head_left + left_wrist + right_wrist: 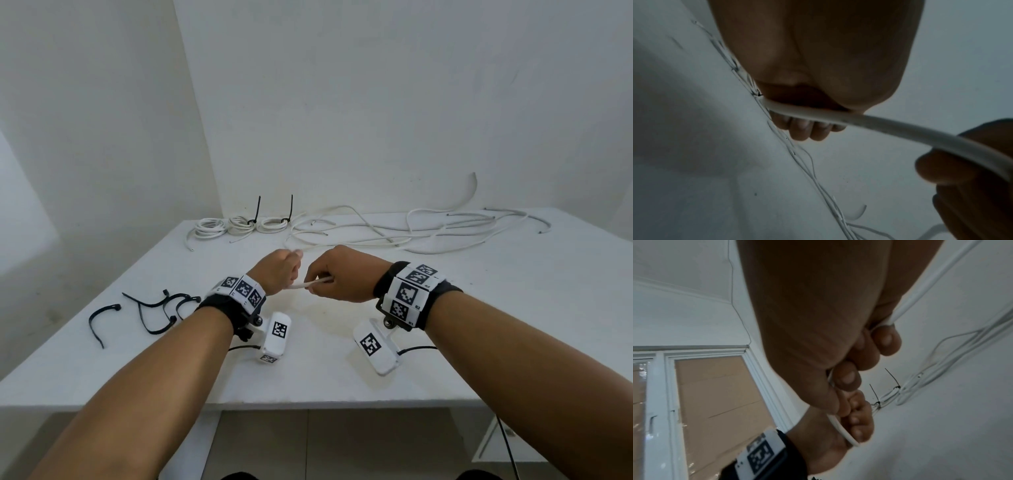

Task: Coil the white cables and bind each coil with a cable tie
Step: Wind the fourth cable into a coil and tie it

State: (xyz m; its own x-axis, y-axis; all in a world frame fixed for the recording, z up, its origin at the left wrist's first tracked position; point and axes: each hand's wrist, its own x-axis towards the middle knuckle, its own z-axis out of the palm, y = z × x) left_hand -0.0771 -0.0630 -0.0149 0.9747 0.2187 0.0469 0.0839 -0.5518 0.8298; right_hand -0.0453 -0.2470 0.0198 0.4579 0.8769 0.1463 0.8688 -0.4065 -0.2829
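Over the middle of the white table (342, 370), both hands hold one white cable (315, 282). My left hand (279, 270) grips it in a fist; in the left wrist view the cable (869, 123) runs under curled fingers (803, 129). My right hand (337, 274) pinches the same cable close by, and its fingers (849, 378) curl round the cable (840, 429). Loose white cables (411, 229) sprawl along the far edge. Three coils (239, 224) lie at the back left, two bound with black ties (257, 210).
Several loose black cable ties (150, 308) lie at the left of the table. Walls close off the back and left. The table's front edge (308, 406) is near my forearms, with floor tiles below.
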